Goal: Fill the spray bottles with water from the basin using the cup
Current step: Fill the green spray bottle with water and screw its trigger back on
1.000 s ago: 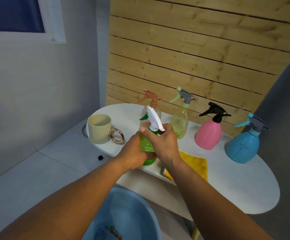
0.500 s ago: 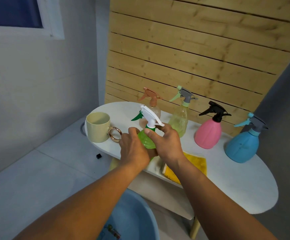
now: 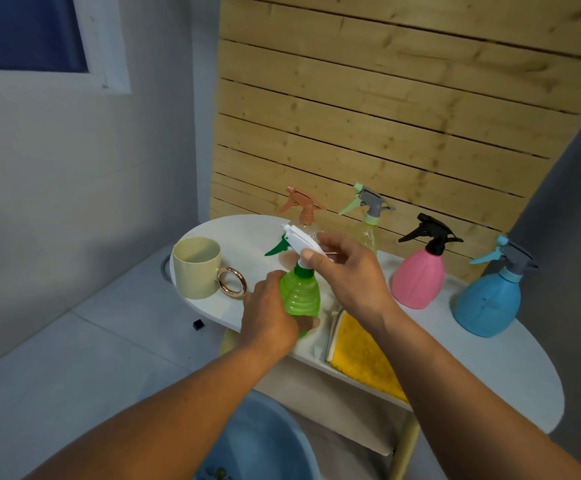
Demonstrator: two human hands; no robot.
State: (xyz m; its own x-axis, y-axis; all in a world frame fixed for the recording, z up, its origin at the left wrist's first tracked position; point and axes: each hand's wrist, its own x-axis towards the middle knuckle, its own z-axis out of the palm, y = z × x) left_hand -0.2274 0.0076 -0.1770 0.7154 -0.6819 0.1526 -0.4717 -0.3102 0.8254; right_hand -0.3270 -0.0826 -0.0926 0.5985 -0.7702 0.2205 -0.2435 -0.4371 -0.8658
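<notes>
A green spray bottle stands at the near edge of the white oval table. My left hand wraps its body from the left. My right hand pinches its white spray head at the neck, thumb on the collar. The cream cup with a gold ring handle sits to the left, empty as far as I see. Behind stand a clear bottle with a brown head, a yellowish bottle, a pink bottle and a blue bottle. The blue basin lies below, partly behind my left arm.
A yellow cloth lies on the table right of the green bottle. A wooden slat wall rises just behind the bottles. Grey tiled floor spreads to the left, with a small black object on it near the table edge.
My right hand has shifted from the bottle's shoulder up onto the white spray head. The left hand slid lower around the body. The head has turned to point left.
</notes>
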